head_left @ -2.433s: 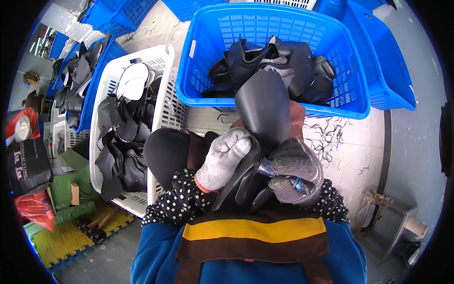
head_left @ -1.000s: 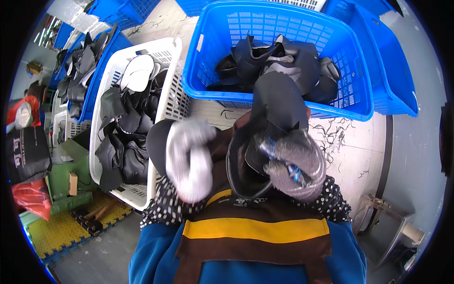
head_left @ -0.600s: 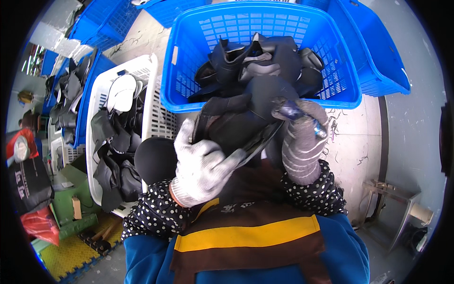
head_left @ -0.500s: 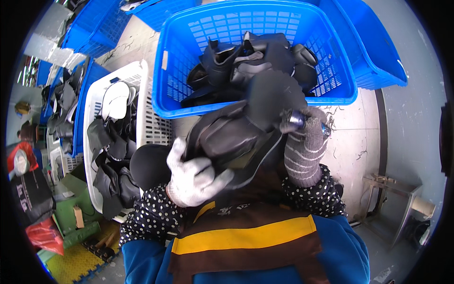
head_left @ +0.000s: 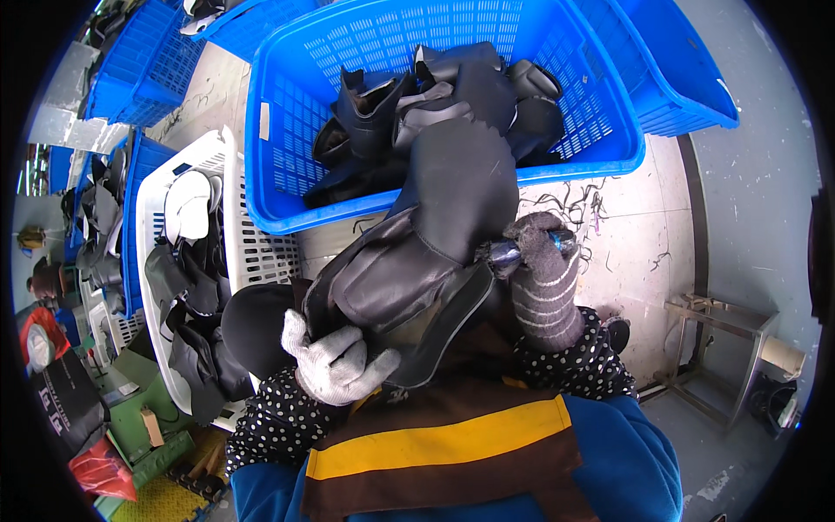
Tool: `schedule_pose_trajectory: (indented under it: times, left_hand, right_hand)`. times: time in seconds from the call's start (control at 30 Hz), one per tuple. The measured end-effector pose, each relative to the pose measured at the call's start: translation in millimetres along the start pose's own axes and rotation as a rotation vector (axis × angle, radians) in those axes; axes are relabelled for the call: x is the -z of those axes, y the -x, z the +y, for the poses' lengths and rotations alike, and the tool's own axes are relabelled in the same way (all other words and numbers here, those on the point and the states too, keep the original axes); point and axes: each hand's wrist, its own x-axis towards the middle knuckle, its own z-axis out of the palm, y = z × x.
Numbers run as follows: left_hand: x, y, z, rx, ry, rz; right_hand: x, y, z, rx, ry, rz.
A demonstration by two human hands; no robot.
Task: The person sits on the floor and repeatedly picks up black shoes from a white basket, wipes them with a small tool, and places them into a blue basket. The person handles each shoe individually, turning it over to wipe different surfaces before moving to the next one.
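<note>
The left hand (head_left: 335, 370) in a white knit glove grips the lower edge of a black stitched leather shoe upper (head_left: 417, 252), steadying it over the lap; the grey-gloved right hand (head_left: 544, 278) at 3 o'clock closes round a small tool (head_left: 506, 253) against its edge, blue plastic basket (head_left: 287, 165) at 12

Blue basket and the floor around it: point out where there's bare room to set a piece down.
The blue basket has bare mesh along its far wall and left side; dark shoe uppers crowd its near half. Bare floor lies right of the right hand, strewn with thread scraps. The white basket beside the left hand is packed.
</note>
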Motion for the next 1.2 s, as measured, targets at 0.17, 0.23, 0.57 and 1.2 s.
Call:
schedule_pose_trajectory:
  times: [0.17, 0.23, 0.57, 1.2]
  left_hand:
    - [2, -5, 0, 0.000, 0.030, -0.003]
    - [1, -6, 0, 0.013, 0.024, 0.010]
    - [1, -14, 6, 0.054, 0.002, 0.045]
    - [10, -43, 23, 0.124, 0.023, 0.074]
  right_hand:
    - [3, 18, -9, 0.098, -0.072, -0.009]
    - [1, 26, -13, 0.279, 0.063, -0.077]
    - [-7, 54, -40, 0.685, 0.900, -0.568]
    - [-53, 92, -53, 0.916, 1.034, -0.873]
